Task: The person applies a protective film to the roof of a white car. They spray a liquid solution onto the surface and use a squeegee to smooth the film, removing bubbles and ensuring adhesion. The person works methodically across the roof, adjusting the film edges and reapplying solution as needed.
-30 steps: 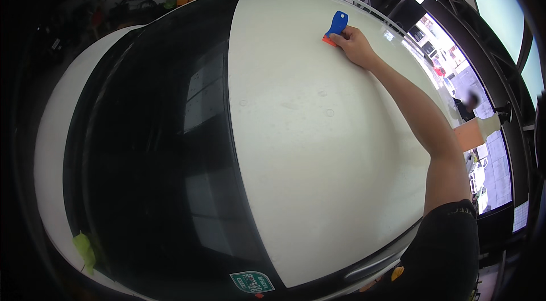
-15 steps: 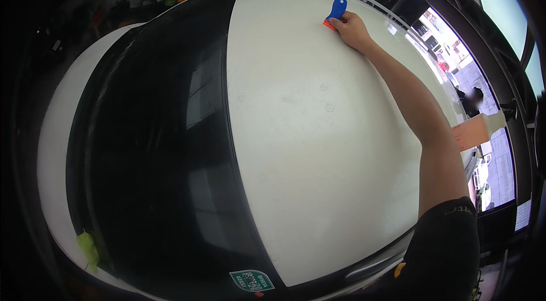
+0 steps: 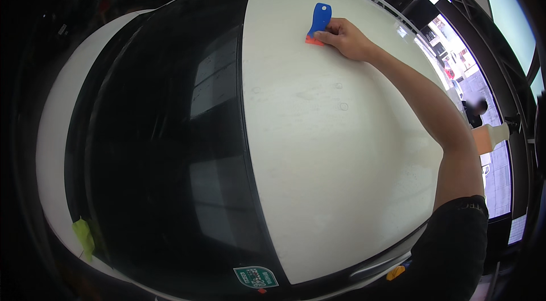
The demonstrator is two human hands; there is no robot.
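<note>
My right hand (image 3: 348, 38) grips a blue scraper (image 3: 322, 18) with an orange-red blade (image 3: 314, 40). The blade rests against the car's white roof panel (image 3: 330, 170), in its far part. The scraper's holed end points away from me, my thumb lying across its lower part. Faint circles and smudges (image 3: 340, 96) mark the panel nearer to me. Beside my right elbow is a spray bottle (image 3: 486, 138) of orange liquid, partly hidden by my arm; what supports it is not visible. My left hand is out of view.
The dark windshield (image 3: 153, 147) lies to the left, with a green sticker (image 3: 256, 277) near its close corner. A lime-green cloth (image 3: 83, 238) hangs at the lower left. One person (image 3: 476, 109) is beyond the opening at right. A roof rail (image 3: 375, 2) runs along the far side.
My right hand has drawn the scraper left and slightly toward me across the panel. The view has shifted a little, and my arm covers more of the bottle.
</note>
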